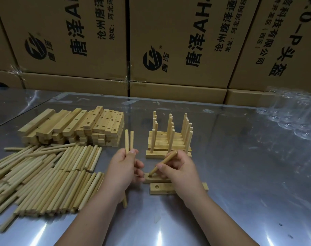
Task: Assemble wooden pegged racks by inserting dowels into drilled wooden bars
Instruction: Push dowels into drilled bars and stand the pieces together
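Note:
My right hand (pixel 180 172) pinches one dowel (pixel 164 162), tilted, with its lower tip at the left end hole of a drilled wooden bar (pixel 151 178) lying on the table. A second drilled bar (pixel 160 188) lies just in front, partly under that hand. My left hand (pixel 122 167) grips two upright dowels (pixel 129 142) beside the bar. Several finished pegged racks (pixel 169 137) stand stacked behind the hands.
A stack of drilled bars (pixel 74 126) sits at the back left and a big pile of loose dowels (pixel 43 176) at the left. Clear plastic wrap (pixel 291 112) lies at the right. Cardboard boxes (pixel 168 41) wall the back of the shiny metal table (pixel 239 174).

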